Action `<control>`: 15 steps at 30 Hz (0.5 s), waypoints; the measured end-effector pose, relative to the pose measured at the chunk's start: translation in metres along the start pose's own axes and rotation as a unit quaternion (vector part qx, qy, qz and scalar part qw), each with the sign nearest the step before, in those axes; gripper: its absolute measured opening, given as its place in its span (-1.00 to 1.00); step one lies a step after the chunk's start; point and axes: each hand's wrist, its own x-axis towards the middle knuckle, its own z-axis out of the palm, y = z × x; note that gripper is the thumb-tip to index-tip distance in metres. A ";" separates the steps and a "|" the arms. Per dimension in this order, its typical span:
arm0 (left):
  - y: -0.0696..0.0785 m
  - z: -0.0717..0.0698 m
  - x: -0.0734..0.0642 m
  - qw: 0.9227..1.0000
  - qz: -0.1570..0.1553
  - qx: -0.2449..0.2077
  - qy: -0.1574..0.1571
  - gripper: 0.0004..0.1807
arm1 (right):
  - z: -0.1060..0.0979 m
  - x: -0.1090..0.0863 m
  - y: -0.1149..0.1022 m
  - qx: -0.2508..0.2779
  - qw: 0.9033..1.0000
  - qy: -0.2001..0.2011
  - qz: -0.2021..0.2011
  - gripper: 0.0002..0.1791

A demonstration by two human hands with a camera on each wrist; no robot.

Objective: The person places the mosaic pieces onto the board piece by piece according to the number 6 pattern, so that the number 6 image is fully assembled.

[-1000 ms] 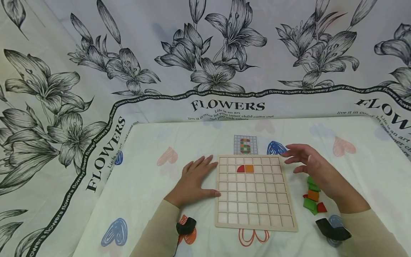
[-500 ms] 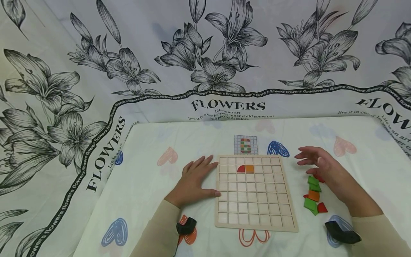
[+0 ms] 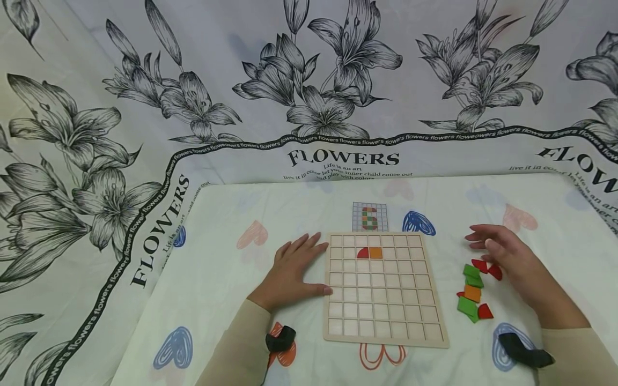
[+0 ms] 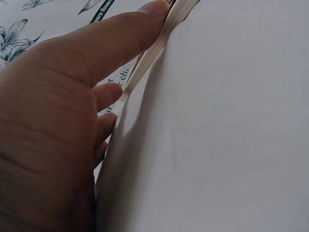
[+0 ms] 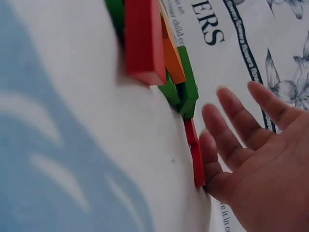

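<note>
A wooden grid board lies on the table in the head view. A red quarter-round tile and an orange square tile sit side by side in its second row. My left hand rests at the board's left edge, fingers spread, thumb touching the rim; the left wrist view shows the thumb on that edge. To the right lie loose green tiles, an orange tile and red tiles. Beside the far end of these pieces, my right hand holds nothing, its fingers loosely bent.
Behind the board lies a small pattern card with a coloured figure on a grid. A white cloth with printed hearts covers the table. A flower-printed curtain hangs behind it.
My right hand has moved right and slightly nearer, away from the board's top right corner, uncovering red tiles at the far end of the loose pieces. My left hand has stayed put.
</note>
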 end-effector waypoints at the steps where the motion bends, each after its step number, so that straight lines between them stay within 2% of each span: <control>1: 0.000 0.000 0.000 1.000 0.000 0.000 0.000 0.10 | -0.001 -0.001 0.002 -0.005 1.000 0.001 0.006 -0.55; 11: -0.001 0.001 0.001 1.000 0.009 0.000 0.006 0.12 | -0.003 -0.004 0.008 -0.075 0.993 -0.022 0.088 -0.51; 15: -0.002 0.001 0.001 1.000 0.011 0.002 0.005 0.12 | 0.000 -0.004 0.011 -0.107 0.990 -0.024 0.093 -0.48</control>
